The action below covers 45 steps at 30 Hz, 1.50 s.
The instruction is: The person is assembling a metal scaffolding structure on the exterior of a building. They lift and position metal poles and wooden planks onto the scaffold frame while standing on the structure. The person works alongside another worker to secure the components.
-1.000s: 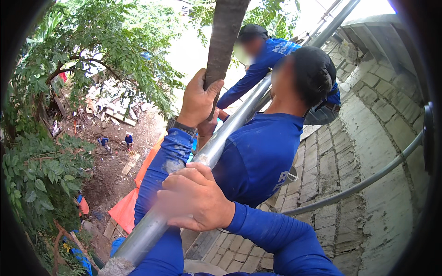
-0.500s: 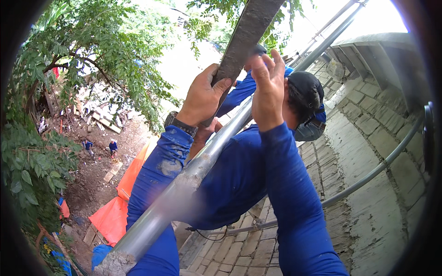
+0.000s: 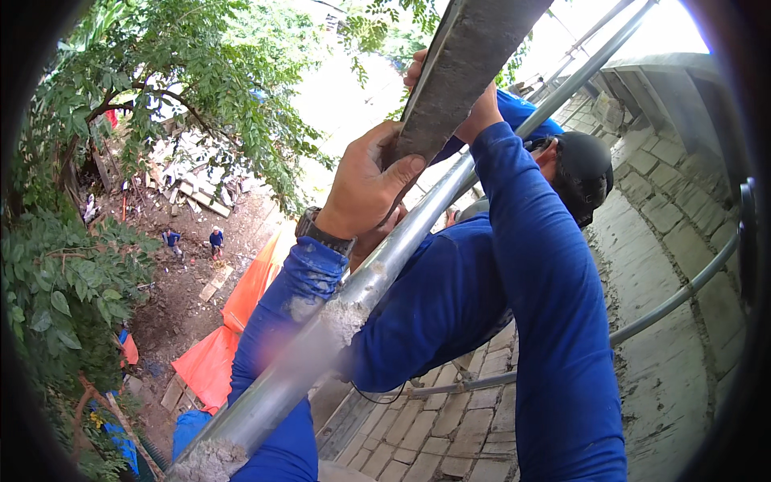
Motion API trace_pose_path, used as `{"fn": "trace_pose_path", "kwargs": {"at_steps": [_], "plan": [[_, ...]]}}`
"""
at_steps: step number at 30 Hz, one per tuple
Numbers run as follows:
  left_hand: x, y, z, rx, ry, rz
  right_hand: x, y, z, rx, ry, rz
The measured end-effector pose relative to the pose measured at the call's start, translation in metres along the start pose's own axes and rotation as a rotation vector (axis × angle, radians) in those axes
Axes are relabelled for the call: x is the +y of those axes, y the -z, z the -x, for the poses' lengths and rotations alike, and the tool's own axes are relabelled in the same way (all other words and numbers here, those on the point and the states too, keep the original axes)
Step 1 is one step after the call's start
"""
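Observation:
A long grey beam (image 3: 470, 68), flat-sided and smeared with dried dirt, slants up past the top of the view. My left hand (image 3: 365, 185) grips its lower end, thumb on the face nearest me. Higher up, my right hand (image 3: 480, 114) holds the beam from behind; the beam covers most of it, and fingertips show past the far edge. Below my left wrist, part of a co-worker's hand (image 3: 371, 241) shows, mostly hidden. A shiny metal pipe (image 3: 377, 277), crusted with cement, crosses diagonally under my arms.
A co-worker in a blue shirt and black cap (image 3: 584, 173) leans close on the right, beside a block-paved surface (image 3: 434, 426) and curved pipe rail (image 3: 683, 297). Far below on the left lie debris, an orange tarp (image 3: 209, 365) and two people. Tree branches (image 3: 185, 104) hang nearby.
My right hand has gone from raised and free to holding the beam. The beam and my left hand have shifted slightly right in view, and the co-worker's head has moved right and lower.

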<state>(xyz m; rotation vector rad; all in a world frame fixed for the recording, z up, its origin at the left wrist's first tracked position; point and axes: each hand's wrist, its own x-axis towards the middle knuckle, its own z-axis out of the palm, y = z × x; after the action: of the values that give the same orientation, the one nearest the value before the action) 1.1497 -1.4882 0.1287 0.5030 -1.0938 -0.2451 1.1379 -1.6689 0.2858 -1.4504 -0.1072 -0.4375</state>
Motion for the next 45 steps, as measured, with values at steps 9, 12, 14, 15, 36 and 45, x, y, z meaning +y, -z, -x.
{"fn": "trace_pose_path", "kwargs": {"at_steps": [9,12,14,15,36,45], "plan": [[-0.091,0.029,0.053,0.104,0.128,-0.017,0.018,0.024,-0.034,0.112,0.115,0.024],[-0.095,0.018,0.048,0.101,0.198,-0.363,0.015,0.043,-0.028,0.041,0.335,0.662],[-0.095,0.011,0.042,0.24,0.123,-0.616,0.016,0.049,-0.034,-0.131,0.381,0.711],[-0.098,0.007,0.04,0.318,0.111,-0.686,0.018,0.057,-0.036,-0.225,0.305,0.561],[-0.092,-0.011,0.037,0.532,0.181,-0.64,0.106,-0.219,0.237,-0.648,0.387,1.355],[-0.092,-0.005,0.041,0.513,0.219,-0.606,0.109,-0.221,0.23,-0.739,0.193,1.379]]}}
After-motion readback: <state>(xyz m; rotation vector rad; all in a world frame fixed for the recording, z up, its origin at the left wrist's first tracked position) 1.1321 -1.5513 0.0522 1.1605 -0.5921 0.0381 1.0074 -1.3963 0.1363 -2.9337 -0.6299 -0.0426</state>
